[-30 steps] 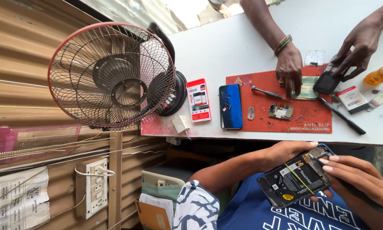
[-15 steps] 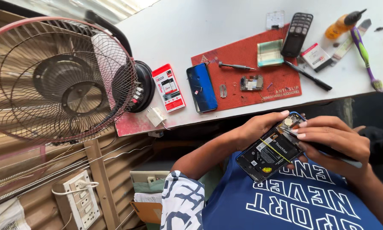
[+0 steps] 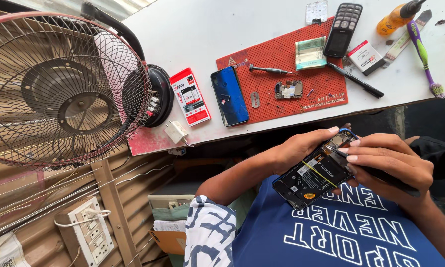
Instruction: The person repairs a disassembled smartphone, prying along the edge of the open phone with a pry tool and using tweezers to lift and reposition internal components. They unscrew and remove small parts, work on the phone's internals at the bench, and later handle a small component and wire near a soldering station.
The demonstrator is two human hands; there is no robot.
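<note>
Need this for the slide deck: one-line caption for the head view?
Left hand and right hand hold an opened phone below a white table with a red mat.

A table fan (image 3: 59, 94) stands beside the red mat (image 3: 282, 69) holding a screwdriver (image 3: 268, 70)

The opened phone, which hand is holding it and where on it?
Both. The left hand grips the opened phone along its upper long edge; the right hand has its fingers on the top end.
</note>
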